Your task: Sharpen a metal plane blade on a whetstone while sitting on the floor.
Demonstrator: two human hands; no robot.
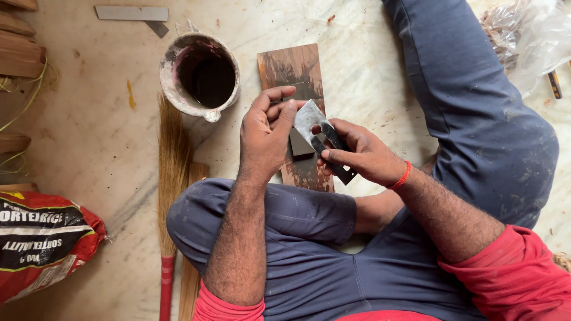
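Metal blade (308, 119), flat and grey with a dull smear on its face, sits between my two hands above my crossed legs. My right hand (363, 157) has a closed grip on its dark lower part, thumb along the edge; my left hand (264, 134) pinches the upper corner with fingers (284, 116) curled shut. Beneath the blade, a dark block (299, 145) rests on a stained wooden board (294, 74) lying on the marble floor (357, 65). I judge the work midway: board wet and darkened, blade lifted off the block. At ten o'clock stands a crusted pot (199, 74) of dark liquid; a broom (172, 154) lies at nine; a printed sack (41, 238) at eight.
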